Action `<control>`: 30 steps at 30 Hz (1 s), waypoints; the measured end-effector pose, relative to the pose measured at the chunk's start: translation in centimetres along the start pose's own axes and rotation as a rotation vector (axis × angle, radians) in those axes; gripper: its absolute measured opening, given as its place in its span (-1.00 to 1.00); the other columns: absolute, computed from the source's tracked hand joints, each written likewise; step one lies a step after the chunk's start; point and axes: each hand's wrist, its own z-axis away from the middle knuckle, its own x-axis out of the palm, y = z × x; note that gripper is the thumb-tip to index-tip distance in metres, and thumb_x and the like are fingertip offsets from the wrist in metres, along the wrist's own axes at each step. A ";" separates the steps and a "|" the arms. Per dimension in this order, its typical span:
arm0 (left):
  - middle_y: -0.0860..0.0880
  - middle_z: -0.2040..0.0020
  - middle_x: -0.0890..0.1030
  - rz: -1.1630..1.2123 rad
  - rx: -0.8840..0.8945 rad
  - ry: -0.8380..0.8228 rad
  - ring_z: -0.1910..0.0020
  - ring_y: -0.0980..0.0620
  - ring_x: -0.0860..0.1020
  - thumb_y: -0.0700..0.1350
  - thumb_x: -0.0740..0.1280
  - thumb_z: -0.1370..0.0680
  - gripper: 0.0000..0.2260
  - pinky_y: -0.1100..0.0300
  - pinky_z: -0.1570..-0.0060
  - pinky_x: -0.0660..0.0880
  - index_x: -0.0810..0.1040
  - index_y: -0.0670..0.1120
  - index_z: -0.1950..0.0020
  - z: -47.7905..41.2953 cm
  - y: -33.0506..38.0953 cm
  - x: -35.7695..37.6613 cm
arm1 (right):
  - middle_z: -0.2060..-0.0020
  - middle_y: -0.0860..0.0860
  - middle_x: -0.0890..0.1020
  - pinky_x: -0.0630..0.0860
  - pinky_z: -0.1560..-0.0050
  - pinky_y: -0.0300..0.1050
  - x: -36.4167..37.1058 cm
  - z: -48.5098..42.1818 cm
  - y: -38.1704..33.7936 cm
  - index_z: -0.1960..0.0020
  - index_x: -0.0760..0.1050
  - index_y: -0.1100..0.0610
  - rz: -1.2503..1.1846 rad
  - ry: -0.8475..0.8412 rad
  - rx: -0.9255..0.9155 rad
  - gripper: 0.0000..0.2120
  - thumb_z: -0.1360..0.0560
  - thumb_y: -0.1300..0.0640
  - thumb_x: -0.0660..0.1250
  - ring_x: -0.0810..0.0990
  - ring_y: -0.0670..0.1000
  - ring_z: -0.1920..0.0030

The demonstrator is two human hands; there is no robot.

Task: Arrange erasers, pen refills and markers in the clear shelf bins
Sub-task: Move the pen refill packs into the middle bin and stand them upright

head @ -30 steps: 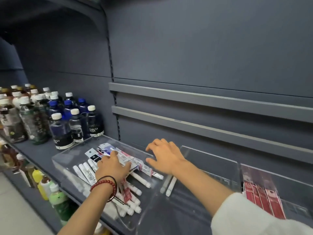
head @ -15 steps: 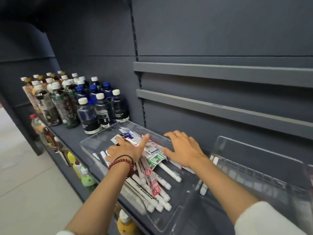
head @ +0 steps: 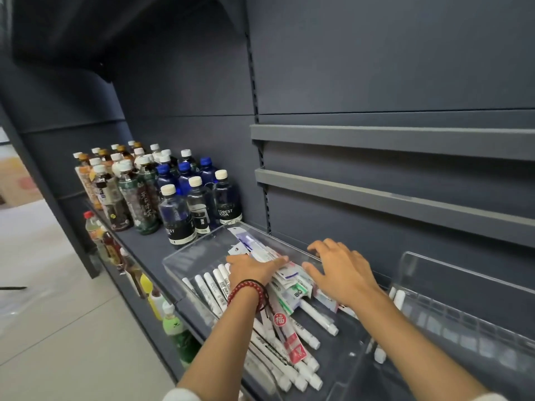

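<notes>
left hand [head: 252, 270]: flat, palm down, fingers straight and together, thumb stretched toward the right hand; presses on the heap of packets, grips nothing.
right hand [head: 343, 274]: palm down, fingers spread and lightly bent, clasps nothing; fingertips at the far rim of the bin, thumb over the packets; near the left hand, not touching it.
packets [head: 289, 285]: flat stationery packs printed in white, green, blue and purple, heaped under and between both hands; contents too small to tell.
red packet [head: 289, 334]: long, with a round red mark, slanted across the markers beside the left forearm.
markers [head: 212, 287]: white barrels side by side, just left of the left hand and on under the left forearm.
clear bin [head: 185, 256]: around both hands; holds packets and markers.
second clear bin [head: 463, 273]: just right of the right forearm.
stray markers [head: 398, 298]: white, inside the second clear bin, close by the right forearm.
bracelet [head: 249, 290]: red beads, on the left wrist.
bottles [head: 199, 204]: upright in rows, beyond and left of the left hand, just beside the clear bin's far corner.
grey rails [head: 390, 140]: two, on the back panel above the right hand.
</notes>
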 end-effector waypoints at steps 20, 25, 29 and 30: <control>-0.14 -0.30 0.49 0.151 -0.098 -0.052 -0.25 -0.13 0.49 0.03 0.46 -0.44 -0.40 0.07 -0.20 0.44 0.38 -0.25 -0.35 -1.1 0.5 0.0 | -0.25 -0.05 0.48 0.42 -0.22 0.00 0.3 -0.9 -0.1 -0.34 0.37 -0.03 -0.034 0.006 -0.006 -0.63 -0.60 -0.16 0.13 0.47 0.00 -0.26; -0.18 -0.36 0.42 0.250 -0.144 -0.073 -0.30 -0.15 0.45 -0.11 0.45 -0.46 -0.40 0.04 -0.28 0.42 0.31 -0.29 -0.39 -0.5 0.7 -0.9 | -0.20 -0.04 0.52 0.42 -0.17 -0.01 0.1 -0.7 0.1 -0.29 0.41 -0.01 0.015 -0.002 -0.013 -0.66 -0.60 -0.14 0.14 0.51 0.02 -0.20; -0.19 -0.32 0.45 0.244 -0.116 -0.066 -0.28 -0.14 0.46 -0.15 0.44 -0.46 -0.45 0.06 -0.24 0.44 0.35 -0.32 -0.36 0.0 0.4 -2.0 | -0.17 -0.05 0.55 0.42 -0.14 -0.02 0.2 -0.1 0.1 -0.27 0.41 0.00 0.073 -0.011 -0.025 -0.69 -0.61 -0.11 0.13 0.52 0.02 -0.17; -0.18 -0.29 0.49 0.240 -0.096 -0.049 -0.24 -0.13 0.50 -0.15 0.45 -0.44 -0.48 0.06 -0.21 0.48 0.40 -0.32 -0.32 0.0 0.5 -2.4 | -0.17 -0.05 0.55 0.42 -0.15 -0.02 0.2 0.0 -0.1 -0.28 0.40 0.00 0.091 -0.008 -0.044 -0.68 -0.61 -0.11 0.13 0.52 0.02 -0.18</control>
